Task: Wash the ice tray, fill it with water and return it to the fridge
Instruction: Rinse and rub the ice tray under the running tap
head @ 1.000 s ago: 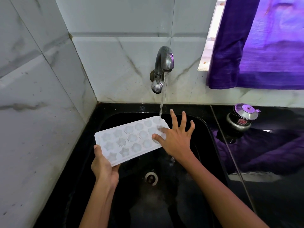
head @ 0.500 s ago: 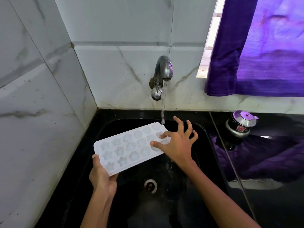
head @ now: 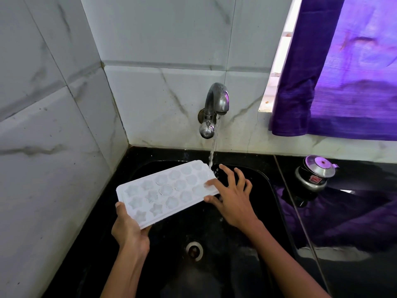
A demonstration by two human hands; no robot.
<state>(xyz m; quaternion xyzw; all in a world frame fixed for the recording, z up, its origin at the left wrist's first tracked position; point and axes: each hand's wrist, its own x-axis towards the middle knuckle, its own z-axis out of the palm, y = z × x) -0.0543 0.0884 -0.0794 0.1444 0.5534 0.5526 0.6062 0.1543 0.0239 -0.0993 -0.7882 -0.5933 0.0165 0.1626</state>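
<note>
A white ice tray [head: 165,191] with star and round moulds is held tilted over the black sink [head: 257,175]. My left hand [head: 129,229] grips its near left corner, thumb on top. My right hand [head: 233,196] is at the tray's right end, fingers spread, index fingertip in a mould and thumb against the front edge. Water runs from the steel tap [head: 214,106] and lands at the tray's far right corner, close to my right fingers.
Marble-look tiles close off the left and back. The drain [head: 194,250] sits in the sink bottom. A small steel-lidded pot [head: 315,174] stands on the glossy black counter to the right. A purple curtain [head: 343,72] hangs over the window.
The tray has shifted slightly left, so the stream now falls at its far right corner. My right fingers have slid toward the tray's right edge. My left hand keeps its grip.
</note>
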